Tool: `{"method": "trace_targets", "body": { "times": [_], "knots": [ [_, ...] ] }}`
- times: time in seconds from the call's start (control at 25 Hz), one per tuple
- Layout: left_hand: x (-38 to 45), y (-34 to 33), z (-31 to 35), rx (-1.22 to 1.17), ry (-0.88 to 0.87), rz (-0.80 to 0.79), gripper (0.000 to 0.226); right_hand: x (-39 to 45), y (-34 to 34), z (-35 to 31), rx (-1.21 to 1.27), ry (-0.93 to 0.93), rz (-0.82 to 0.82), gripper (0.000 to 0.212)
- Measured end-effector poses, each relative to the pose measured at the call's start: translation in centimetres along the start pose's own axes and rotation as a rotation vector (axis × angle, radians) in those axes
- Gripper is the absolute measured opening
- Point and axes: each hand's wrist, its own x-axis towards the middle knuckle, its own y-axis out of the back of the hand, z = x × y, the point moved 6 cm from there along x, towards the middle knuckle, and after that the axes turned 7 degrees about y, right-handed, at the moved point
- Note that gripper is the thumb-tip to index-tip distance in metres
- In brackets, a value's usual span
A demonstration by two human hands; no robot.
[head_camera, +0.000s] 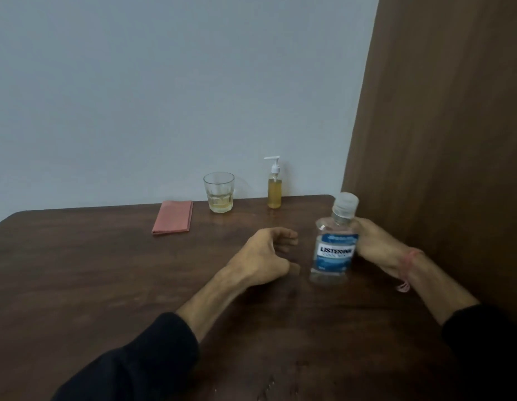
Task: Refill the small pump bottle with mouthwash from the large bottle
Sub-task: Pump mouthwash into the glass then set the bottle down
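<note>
**Mouthwash bottle held at right of frame, pump bottle back by the wall**

Mouthwash sits in the large bottle (334, 247), which the right hand (375, 246) holds from its right side, fingers wrapped round behind the blue label; that grip is closed on the bottle's body, below the neck. The bottle tilts slightly, its cap leaning toward the upper right of the frame, and its base is at or just above the surface (92, 270); the blur does not let me tell which. The clear cap (345, 204) is on.

The left hand (266, 256) hovers or rests just to the left of the bottle, apart from it, fingers loosely curled and holding nothing.

The small pump bottle (274, 189) stands upright at the far edge of the surface, above centre in the frame, close to the pale wall (164, 82). It holds yellowish liquid and its white pump head is in place. It stands well apart from both hands.

Left of it, near the same far edge, stands a glass tumbler (219, 192) with a little pale liquid, and further left lies a folded pink cloth (173, 217).

A brown wood panel (439, 125) rises along the right side of the frame, just beside the right hand. Bare dark surface lies between the hands and the pump bottle, and across the left half of the frame.
</note>
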Motion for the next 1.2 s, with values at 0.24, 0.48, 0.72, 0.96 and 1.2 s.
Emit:
{"method": "trace_targets", "body": {
  "times": [0.24, 0.48, 0.72, 0.96, 1.2],
  "knots": [
    [-3.5, -3.8, 3.1, 0.151, -0.12, 0.095, 0.07, -7.2, -0.7, 1.2, 0.005, -0.052, 0.009, 0.063],
    [0.3, -4.8, 3.6, 0.191, -0.09, 0.255, 0.057, -3.7, 0.0, 2.2, -0.095, 0.012, 0.232, 0.047],
    [9.8, -4.3, 4.1, 0.033, 0.013, 0.31, 0.044, 5.0, 1.9, 3.6, -0.095, -0.027, 0.373, 0.043],
    [19.0, -3.6, 5.2, -0.008, 0.011, 0.348, 0.042, 13.1, 4.2, 5.2, -0.052, -0.065, 0.435, 0.047],
    [23.0, -3.3, 5.4, -0.077, 0.018, 0.381, 0.042, 17.3, 6.0, 6.3, -0.03, -0.083, 0.401, 0.05]
  ]
}}
